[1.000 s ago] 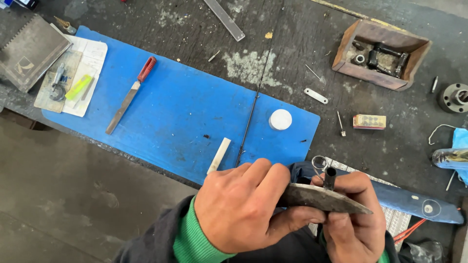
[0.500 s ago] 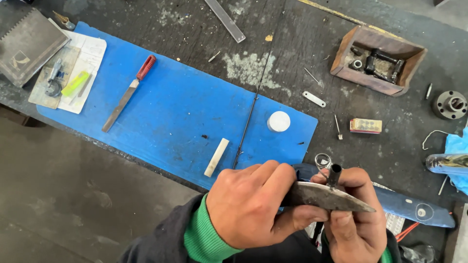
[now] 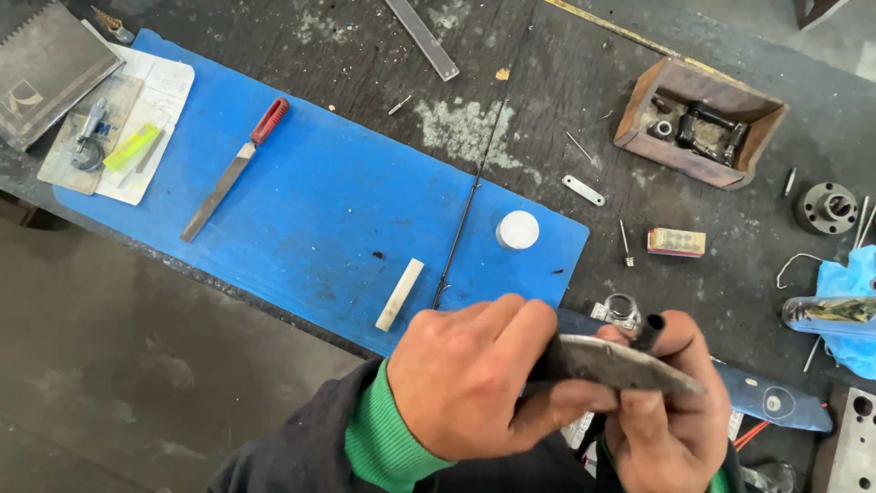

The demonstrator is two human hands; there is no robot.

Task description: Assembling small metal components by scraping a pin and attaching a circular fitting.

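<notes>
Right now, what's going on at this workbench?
A person is working over a dark workbench. The left hand grips a flat grey file and lays it across a small black tube pinched in the right hand. On the blue mat lie a red-handled file, a white bar and a white round cap. A wooden box of metal parts sits further back.
</notes>
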